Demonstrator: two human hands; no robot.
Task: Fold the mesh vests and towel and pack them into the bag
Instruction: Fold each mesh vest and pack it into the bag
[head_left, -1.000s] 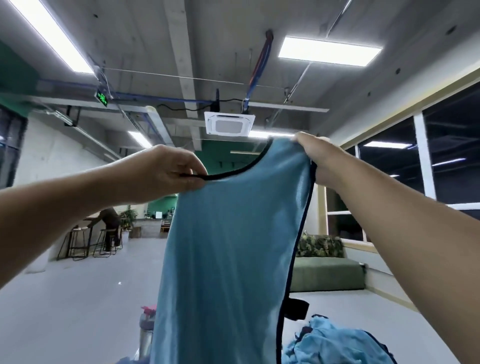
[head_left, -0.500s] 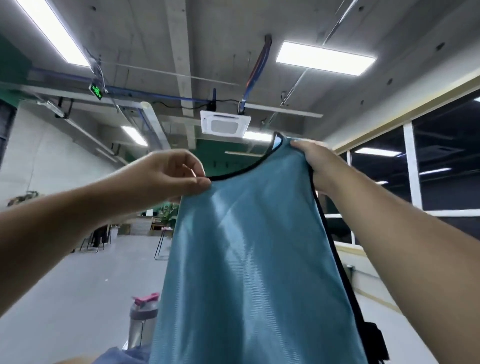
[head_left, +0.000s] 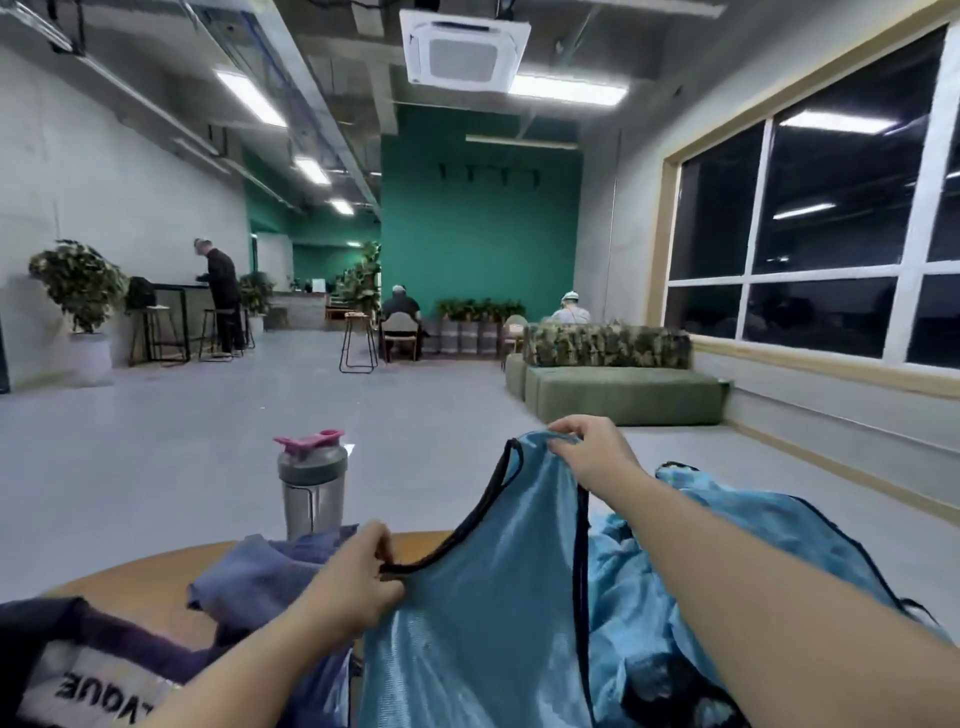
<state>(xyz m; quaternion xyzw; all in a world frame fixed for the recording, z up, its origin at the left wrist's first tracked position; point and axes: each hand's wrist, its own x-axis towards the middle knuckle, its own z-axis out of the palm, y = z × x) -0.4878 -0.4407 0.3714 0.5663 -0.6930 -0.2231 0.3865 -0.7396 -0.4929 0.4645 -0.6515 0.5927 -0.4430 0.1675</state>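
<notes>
Hands of the person hold up a light blue mesh vest with black trim (head_left: 483, 613) over the round wooden table (head_left: 150, 577). Left hand (head_left: 353, 582) pinches the black edge near the table; right hand (head_left: 597, 457) pinches the far shoulder higher. More blue vests (head_left: 727, 525) lie crumpled at right. A purple-blue towel (head_left: 260, 571) and dark bag (head_left: 67, 660) are at left, a grey shaker bottle with pink lid (head_left: 311, 483) behind.

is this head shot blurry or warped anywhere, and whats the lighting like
Head view: wide-angle bending curves the window frame and the ceiling lines; the blue mesh vest, gripped by the left hand and the right hand, looks slightly soft; the ceiling light panels glare white and reflect in the dark panes; the shaker bottle is fairly sharp.
</notes>
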